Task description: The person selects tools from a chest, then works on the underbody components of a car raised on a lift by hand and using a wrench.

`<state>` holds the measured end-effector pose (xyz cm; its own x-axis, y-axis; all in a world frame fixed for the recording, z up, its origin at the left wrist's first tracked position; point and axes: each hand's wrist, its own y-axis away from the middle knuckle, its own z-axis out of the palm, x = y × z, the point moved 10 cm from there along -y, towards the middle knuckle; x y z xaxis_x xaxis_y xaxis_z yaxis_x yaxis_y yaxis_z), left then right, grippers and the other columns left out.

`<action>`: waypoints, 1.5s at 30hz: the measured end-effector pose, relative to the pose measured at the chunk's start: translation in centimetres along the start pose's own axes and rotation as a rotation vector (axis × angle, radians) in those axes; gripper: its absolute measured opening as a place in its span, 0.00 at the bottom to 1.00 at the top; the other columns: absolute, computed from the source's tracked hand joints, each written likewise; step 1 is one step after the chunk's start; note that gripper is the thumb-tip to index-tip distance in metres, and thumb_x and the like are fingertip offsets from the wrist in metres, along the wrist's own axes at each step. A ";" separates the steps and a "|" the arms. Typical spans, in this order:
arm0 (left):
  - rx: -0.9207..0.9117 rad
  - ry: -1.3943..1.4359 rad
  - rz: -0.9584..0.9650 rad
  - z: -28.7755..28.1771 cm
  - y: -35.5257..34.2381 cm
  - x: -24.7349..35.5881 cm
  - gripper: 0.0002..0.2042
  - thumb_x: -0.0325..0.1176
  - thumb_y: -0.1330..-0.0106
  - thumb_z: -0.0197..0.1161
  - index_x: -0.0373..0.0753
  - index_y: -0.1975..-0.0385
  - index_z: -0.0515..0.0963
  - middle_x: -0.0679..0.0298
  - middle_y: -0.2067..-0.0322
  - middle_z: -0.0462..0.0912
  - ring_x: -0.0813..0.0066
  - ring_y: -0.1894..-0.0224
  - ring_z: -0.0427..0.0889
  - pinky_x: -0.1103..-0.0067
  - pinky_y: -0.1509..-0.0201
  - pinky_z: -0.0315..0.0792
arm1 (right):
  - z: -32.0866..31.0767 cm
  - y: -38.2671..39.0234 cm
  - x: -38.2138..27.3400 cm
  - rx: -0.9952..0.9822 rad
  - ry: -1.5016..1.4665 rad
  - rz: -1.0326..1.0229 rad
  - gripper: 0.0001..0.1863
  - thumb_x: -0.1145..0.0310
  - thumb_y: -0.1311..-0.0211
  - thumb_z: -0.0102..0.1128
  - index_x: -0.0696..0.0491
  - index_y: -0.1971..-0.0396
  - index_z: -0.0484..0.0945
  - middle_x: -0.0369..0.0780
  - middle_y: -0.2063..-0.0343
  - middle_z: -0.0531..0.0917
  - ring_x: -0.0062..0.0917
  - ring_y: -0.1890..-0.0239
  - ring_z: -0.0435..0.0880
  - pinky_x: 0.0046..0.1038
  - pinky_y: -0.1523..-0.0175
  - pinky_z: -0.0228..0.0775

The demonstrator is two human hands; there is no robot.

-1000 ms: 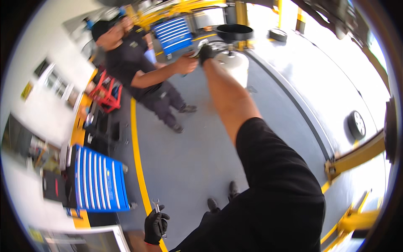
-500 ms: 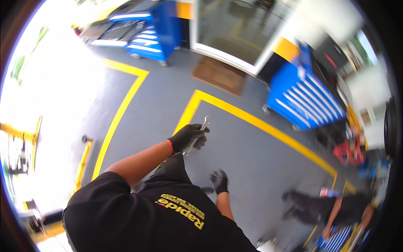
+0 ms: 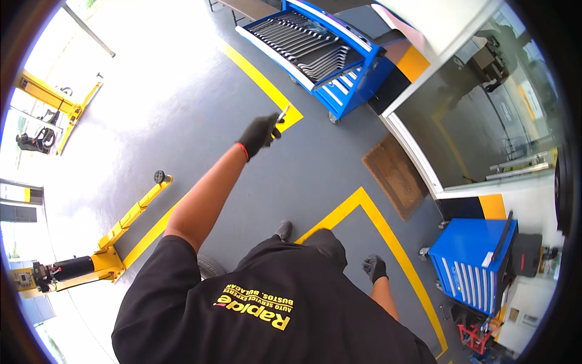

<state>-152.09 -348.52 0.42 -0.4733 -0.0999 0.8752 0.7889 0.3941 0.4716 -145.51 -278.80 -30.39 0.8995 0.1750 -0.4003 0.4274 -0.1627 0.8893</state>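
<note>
My left hand (image 3: 260, 132), in a black glove with a red cuff, is closed round a silver wrench (image 3: 284, 111). One end of the wrench sticks out past the fingers; the rest is hidden in the glove. The arm reaches forward over the floor, short of a blue tool cart (image 3: 339, 100). An open tray on this cart carries several wrenches (image 3: 300, 45) in a row. Beside my body hangs my right hand (image 3: 374, 267), also black-gloved, with loosely bent fingers and nothing in it.
A brown doormat (image 3: 395, 176) lies before a glass door (image 3: 461, 121). A second blue tool cabinet (image 3: 473, 264) stands at the right. At the left, a yellow lift arm (image 3: 136, 209) stretches over the floor, and part of a tyre (image 3: 209, 266) shows beside me. Yellow lines (image 3: 330, 215) mark the floor.
The view has turned left, bringing the tool cart with wrenches closer. My left hand has moved forward with the wrench. The other person at the lower right is out of view.
</note>
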 end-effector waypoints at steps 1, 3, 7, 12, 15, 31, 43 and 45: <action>0.048 0.019 0.056 -2.4 -3.3 2.1 0.17 0.40 0.26 0.47 0.36 0.49 0.78 0.66 0.76 0.75 0.82 0.81 0.65 0.83 0.76 0.64 | 4.0 1.5 -2.5 -0.056 0.043 -0.030 0.16 0.57 0.32 0.52 0.50 0.51 0.75 0.41 0.64 0.82 0.28 0.67 0.82 0.32 0.62 0.76; 0.066 0.170 0.094 -6.9 -10.4 3.3 0.15 0.38 0.28 0.51 0.34 0.55 0.78 0.65 0.75 0.77 0.79 0.78 0.71 0.80 0.72 0.70 | 8.8 3.4 -5.3 -0.099 0.119 -0.031 0.17 0.57 0.31 0.52 0.52 0.50 0.75 0.42 0.63 0.82 0.29 0.66 0.82 0.33 0.62 0.76; 0.071 0.248 0.070 -11.9 -23.2 8.5 0.11 0.36 0.30 0.54 0.34 0.59 0.78 0.63 0.73 0.80 0.74 0.75 0.79 0.77 0.66 0.78 | 18.2 -0.5 -15.3 -0.161 0.104 -0.082 0.17 0.58 0.31 0.52 0.53 0.51 0.75 0.41 0.65 0.81 0.29 0.67 0.82 0.32 0.63 0.75; 0.201 -0.216 0.025 -20.2 -38.6 14.1 0.09 0.35 0.33 0.58 0.38 0.61 0.80 0.61 0.70 0.83 0.68 0.70 0.84 0.71 0.61 0.81 | 23.8 -7.4 -32.3 -0.091 0.268 -0.331 0.13 0.58 0.31 0.53 0.53 0.60 0.77 0.37 0.72 0.81 0.24 0.76 0.81 0.27 0.68 0.73; 0.477 -1.097 0.330 -21.7 -46.2 20.8 0.13 0.40 0.38 0.54 0.43 0.66 0.85 0.52 0.59 0.85 0.51 0.54 0.83 0.62 0.49 0.76 | 30.8 -2.4 -46.2 -0.124 0.395 -0.725 0.11 0.64 0.30 0.52 0.54 0.57 0.78 0.36 0.72 0.80 0.21 0.73 0.80 0.24 0.65 0.74; 0.237 -1.322 0.456 -23.0 -69.1 21.1 0.17 0.45 0.30 0.51 0.42 0.61 0.83 0.55 0.57 0.84 0.55 0.55 0.84 0.62 0.53 0.78 | 68.1 12.1 -63.9 0.060 0.718 -1.033 0.15 0.70 0.39 0.61 0.51 0.52 0.78 0.42 0.61 0.83 0.38 0.56 0.83 0.33 0.51 0.74; 0.207 -1.223 0.806 -25.7 -66.2 21.5 0.08 0.38 0.37 0.60 0.42 0.65 0.82 0.58 0.63 0.82 0.54 0.60 0.82 0.65 0.55 0.77 | 67.2 13.1 -63.4 0.232 0.561 -1.131 0.17 0.73 0.41 0.62 0.49 0.50 0.79 0.39 0.63 0.83 0.33 0.61 0.83 0.32 0.55 0.75; 0.175 -1.249 0.896 -26.5 -65.5 19.7 0.07 0.35 0.39 0.61 0.43 0.65 0.81 0.60 0.65 0.81 0.55 0.60 0.81 0.66 0.55 0.77 | 67.2 13.0 -63.3 0.255 0.578 -1.131 0.17 0.73 0.41 0.62 0.49 0.51 0.79 0.39 0.64 0.83 0.33 0.62 0.83 0.32 0.56 0.75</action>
<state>-202.70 -400.48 -10.32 0.0276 0.9852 0.1690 0.9716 0.0133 -0.2362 -190.82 -357.21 -8.30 -0.1116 0.7173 -0.6878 0.9829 0.1816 0.0299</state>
